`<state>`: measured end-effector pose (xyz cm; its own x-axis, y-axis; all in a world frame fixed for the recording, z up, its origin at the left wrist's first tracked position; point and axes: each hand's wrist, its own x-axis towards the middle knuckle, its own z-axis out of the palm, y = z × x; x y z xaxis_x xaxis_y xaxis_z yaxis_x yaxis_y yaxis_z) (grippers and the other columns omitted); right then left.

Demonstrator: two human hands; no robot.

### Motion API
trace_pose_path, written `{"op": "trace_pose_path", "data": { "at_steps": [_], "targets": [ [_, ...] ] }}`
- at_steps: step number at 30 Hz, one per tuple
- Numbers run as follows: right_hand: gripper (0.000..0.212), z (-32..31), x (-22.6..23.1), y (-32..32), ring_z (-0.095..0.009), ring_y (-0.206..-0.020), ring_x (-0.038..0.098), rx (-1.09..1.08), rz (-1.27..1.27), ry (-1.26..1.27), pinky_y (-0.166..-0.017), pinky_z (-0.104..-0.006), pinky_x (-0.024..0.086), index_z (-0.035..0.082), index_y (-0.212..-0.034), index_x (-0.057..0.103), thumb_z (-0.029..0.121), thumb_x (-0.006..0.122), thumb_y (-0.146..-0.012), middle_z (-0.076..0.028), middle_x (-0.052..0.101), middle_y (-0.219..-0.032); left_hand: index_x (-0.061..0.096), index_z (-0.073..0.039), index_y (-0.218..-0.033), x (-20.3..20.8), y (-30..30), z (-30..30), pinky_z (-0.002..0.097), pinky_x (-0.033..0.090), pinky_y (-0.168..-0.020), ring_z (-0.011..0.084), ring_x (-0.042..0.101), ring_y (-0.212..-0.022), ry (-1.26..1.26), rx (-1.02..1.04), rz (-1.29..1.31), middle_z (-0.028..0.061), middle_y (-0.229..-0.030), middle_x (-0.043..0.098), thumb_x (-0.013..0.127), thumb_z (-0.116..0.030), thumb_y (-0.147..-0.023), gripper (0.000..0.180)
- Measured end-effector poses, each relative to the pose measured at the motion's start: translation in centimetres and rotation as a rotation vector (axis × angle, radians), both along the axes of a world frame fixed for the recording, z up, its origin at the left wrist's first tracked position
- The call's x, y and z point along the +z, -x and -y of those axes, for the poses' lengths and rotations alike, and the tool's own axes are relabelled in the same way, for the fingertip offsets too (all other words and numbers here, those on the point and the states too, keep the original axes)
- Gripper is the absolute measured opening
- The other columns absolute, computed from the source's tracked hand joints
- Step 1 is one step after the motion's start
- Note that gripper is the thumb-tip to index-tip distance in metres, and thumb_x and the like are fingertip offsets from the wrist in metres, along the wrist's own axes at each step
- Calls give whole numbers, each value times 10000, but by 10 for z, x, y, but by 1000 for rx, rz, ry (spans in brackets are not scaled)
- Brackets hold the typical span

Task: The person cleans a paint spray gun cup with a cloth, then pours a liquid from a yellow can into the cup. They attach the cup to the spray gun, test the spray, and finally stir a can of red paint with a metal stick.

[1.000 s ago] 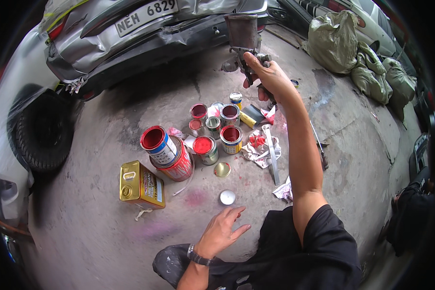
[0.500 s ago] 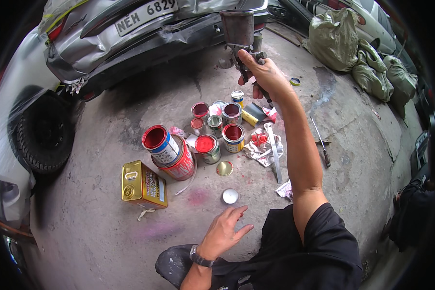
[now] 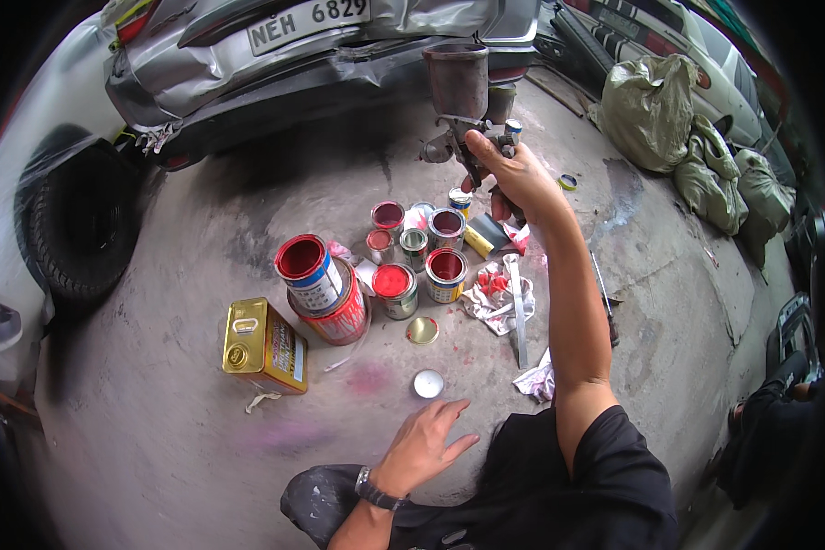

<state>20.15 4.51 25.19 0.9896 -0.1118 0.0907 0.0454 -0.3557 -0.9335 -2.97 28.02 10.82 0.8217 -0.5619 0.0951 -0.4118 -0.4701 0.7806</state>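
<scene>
My right hand point(image 3: 515, 179) is wrapped round the handle of a paint spray gun point(image 3: 458, 87), held out ahead of me above the floor with its grey, stained cup on top. My left hand point(image 3: 422, 446), a watch at its wrist, hovers over my knee with fingers spread and nothing in them. Just beyond its fingertips lies a small round white lid point(image 3: 428, 384). Farther off stand open cans of red paint, among them a green-labelled can point(image 3: 395, 291), a yellow-and-blue-labelled can point(image 3: 445, 275) and a blue-and-white can point(image 3: 307, 275) resting on a larger red can point(image 3: 339, 316).
A gold rectangular tin point(image 3: 264, 346) stands at the left. Stained rags point(image 3: 497, 298), a metal ruler-like strip point(image 3: 518, 312) and a screwdriver point(image 3: 605, 298) lie at the right. A dented silver car point(image 3: 339, 55) is ahead, a wheel point(image 3: 82, 220) at left, full sacks point(image 3: 646, 110) far right.
The view has shifted a little, so the car and spray gun appear lower. My right hand keeps its grip on the spray gun; my left hand stays spread in about the same place.
</scene>
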Motion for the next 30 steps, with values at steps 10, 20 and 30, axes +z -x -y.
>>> {"op": "trace_pose_path", "data": {
  "at_steps": [10,20,30],
  "targets": [
    [703,-17,0,3,-106,-390,548,50,-56,96,-370,-254,364,51,-775,674,731,562,-916,-17,624,-599,602,-29,-1278,-1,0,-3,404,565,-830,299,683,-901,6,-3,-18,154,-1043,656,807,-239,-849,520],
    [750,-22,-10,-5,-135,-394,558,84,-14,78,-391,-293,387,10,-749,644,741,581,-902,-39,581,-547,602,-31,-1284,-1,-2,-4,400,565,-834,300,684,-907,-1,-1,-39,157,-1049,663,802,-237,-853,518],
    [725,-22,-9,-5,-142,-422,585,107,-29,118,-415,-307,441,6,-865,678,720,568,-923,-77,651,-658,596,-29,-1292,-2,-4,-6,398,563,-833,299,681,-908,4,3,-40,161,-1055,660,801,-240,-855,527]
  ]
}}
